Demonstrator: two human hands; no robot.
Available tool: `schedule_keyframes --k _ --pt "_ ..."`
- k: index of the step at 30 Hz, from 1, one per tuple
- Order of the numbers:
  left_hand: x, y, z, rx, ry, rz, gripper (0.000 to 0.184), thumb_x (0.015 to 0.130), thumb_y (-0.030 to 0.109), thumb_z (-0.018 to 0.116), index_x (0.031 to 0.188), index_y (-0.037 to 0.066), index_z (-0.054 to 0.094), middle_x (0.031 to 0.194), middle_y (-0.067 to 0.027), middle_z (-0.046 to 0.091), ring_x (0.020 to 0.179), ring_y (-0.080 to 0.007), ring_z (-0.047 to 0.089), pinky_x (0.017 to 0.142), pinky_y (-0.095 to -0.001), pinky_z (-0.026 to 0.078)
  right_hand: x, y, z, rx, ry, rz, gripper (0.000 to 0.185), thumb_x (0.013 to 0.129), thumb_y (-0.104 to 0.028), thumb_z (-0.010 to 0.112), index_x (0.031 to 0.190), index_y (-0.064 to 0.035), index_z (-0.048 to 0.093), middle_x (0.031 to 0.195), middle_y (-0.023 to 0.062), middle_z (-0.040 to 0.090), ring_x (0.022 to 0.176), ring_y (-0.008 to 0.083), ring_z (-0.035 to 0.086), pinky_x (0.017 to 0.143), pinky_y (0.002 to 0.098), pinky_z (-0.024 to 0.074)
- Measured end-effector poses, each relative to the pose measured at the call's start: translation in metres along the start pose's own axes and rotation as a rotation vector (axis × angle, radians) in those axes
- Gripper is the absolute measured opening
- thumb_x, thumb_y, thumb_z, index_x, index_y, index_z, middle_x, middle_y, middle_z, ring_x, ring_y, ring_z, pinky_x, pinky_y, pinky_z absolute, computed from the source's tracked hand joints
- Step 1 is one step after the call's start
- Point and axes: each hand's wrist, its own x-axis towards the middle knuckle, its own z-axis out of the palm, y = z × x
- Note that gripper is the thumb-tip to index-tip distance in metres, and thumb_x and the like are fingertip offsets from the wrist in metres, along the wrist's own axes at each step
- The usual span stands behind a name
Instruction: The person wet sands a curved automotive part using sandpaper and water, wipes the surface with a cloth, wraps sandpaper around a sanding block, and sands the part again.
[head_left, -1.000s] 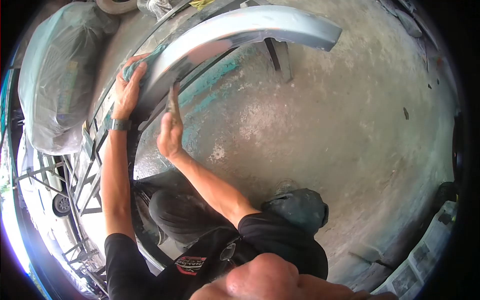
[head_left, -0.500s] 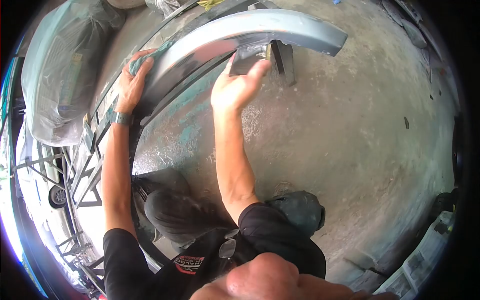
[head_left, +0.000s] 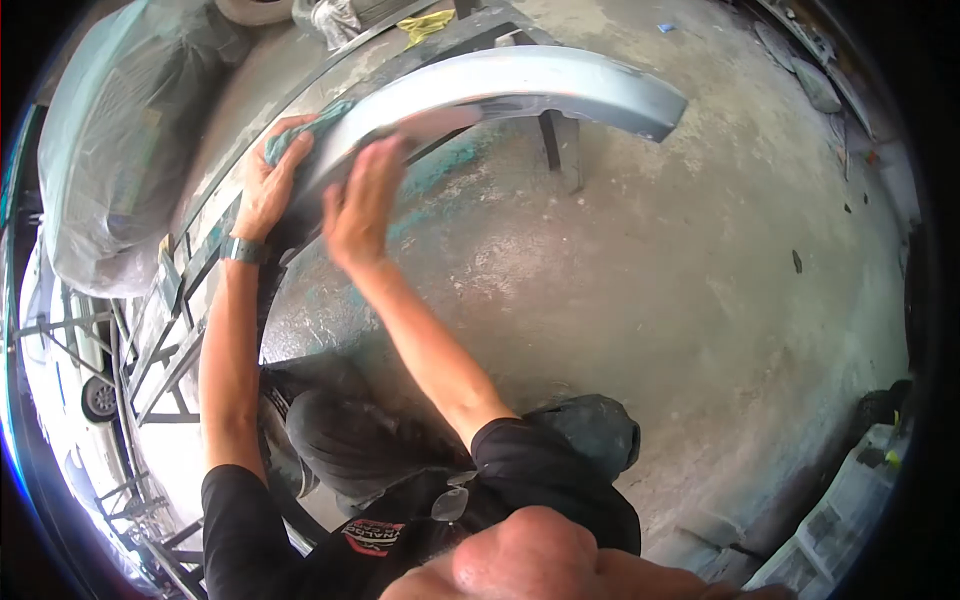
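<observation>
A long curved car body panel (head_left: 520,78), pale grey with a reddish-brown patch, rests on a dark metal stand (head_left: 562,150). My left hand (head_left: 268,190), wearing a watch (head_left: 243,249), is closed around a crumpled teal cloth (head_left: 328,118) at the panel's near left end. My right hand (head_left: 362,205) is against the panel's inner side, to the right of my left hand. Motion blurs its fingers. The dark sandpaper sheet it held a moment ago is mostly hidden beneath them, with a dark edge by the fingertips.
A plastic-wrapped bulky item (head_left: 120,150) stands at the left. A yellow cloth (head_left: 425,27) lies behind the panel. Metal frames (head_left: 170,370) and a car wheel (head_left: 100,398) are at lower left. A pale slatted object (head_left: 825,520) is at lower right, on the concrete floor (head_left: 680,300).
My right hand has swept left and slightly down along the panel, turning from palm-up to palm against it. My left hand stays on the cloth. The view has shifted slightly.
</observation>
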Motion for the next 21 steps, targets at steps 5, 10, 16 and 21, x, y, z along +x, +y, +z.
schedule_keyframes --k 5,10,16,21 --pt "-0.002 0.008 0.001 0.01 0.01 -0.032 0.029 0.1 0.024 0.063 0.121 0.004 0.069 0.09 0.0044 0.059 0.083 -0.0065 0.048 0.078 -0.0225 0.04 0.079 0.049 -0.054 -0.208 0.234 0.174 0.072 0.108 -0.035 0.034 0.163 -0.0115 -0.007 0.168 0.0197 -0.012 0.156 0.0384 -0.003 0.122 0.0629 0.0007" --pt "-0.004 0.01 -0.001 0.027 -0.001 -0.01 0.031 0.1 0.025 0.062 0.121 0.004 0.068 0.09 0.0045 0.059 0.083 -0.0071 0.048 0.078 -0.023 0.04 0.047 0.022 -0.021 -0.03 0.163 0.069 0.075 0.107 -0.034 0.036 0.162 -0.0057 -0.007 0.167 0.021 -0.014 0.155 0.037 -0.009 0.122 0.0622 -0.0071" --pt "-0.002 0.007 0.001 -0.03 -0.015 -0.08 0.032 0.101 0.026 0.06 0.123 0.004 0.067 0.106 0.0004 0.065 0.097 -0.0083 0.054 0.091 -0.0233 0.041 0.122 0.066 -0.095 -0.268 0.364 0.253 0.075 0.108 -0.035 0.035 0.162 -0.004 -0.007 0.166 0.027 -0.014 0.154 0.0432 -0.007 0.119 0.0664 -0.0057" --pt "-0.003 0.014 0.001 0.014 -0.02 -0.101 0.032 0.102 0.027 0.059 0.123 0.004 0.067 0.101 0.0033 0.061 0.091 -0.0067 0.05 0.086 -0.0217 0.04 0.093 0.033 -0.059 -0.14 0.26 0.14 0.075 0.109 -0.04 0.033 0.162 -0.0058 -0.008 0.166 0.025 -0.018 0.154 0.0428 -0.01 0.12 0.0652 -0.0039"
